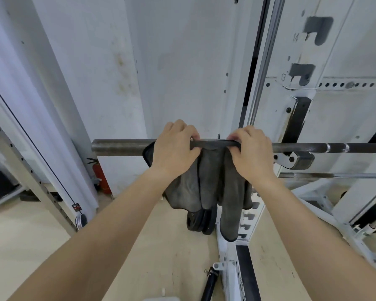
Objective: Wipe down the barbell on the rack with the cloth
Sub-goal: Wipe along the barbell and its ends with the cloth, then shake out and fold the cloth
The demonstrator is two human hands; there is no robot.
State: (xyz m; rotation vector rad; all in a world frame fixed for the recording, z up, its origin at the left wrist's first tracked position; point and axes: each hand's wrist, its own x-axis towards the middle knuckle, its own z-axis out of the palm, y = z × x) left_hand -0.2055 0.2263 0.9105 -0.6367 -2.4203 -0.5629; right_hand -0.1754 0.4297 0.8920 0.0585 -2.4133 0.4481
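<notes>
Barbell [121, 146]: a dark, round steel bar lying level across the middle of the view, resting on the white steel rack [302, 61]. Its left end stands free. Its right part passes over a black-padded support hook [300, 160] bolted to the rack upright.

Nearest the camera, a black tube [208, 285] lies on the pale beige floor [30, 246], just beside the white perforated base rail of the rack. Two bare forearms reach forward from the lower corners toward the bar.

Left hand [174, 151]: placed on top of the bar, left of centre. Its fingers [193, 132] curl over the bar and clamp the dark grey fabric cloth [206, 183] against it.

Right hand [253, 153]: placed on the bar just right of the cloth's draped span. Its fingers [237, 137] curl round the bar and grip the cloth's upper fold.

The cloth is draped over the bar between the two hands and stretched taut along the top. The rest hangs down in folds on the near side.

Below the bar on the right, a thinner steel rod [334, 175] runs parallel to it. Past the hanging cloth, black round weight plates [199, 222] stand on the floor against the rack. Further left, a red fire extinguisher [101, 177] stands at the foot of the white wall [182, 61].
</notes>
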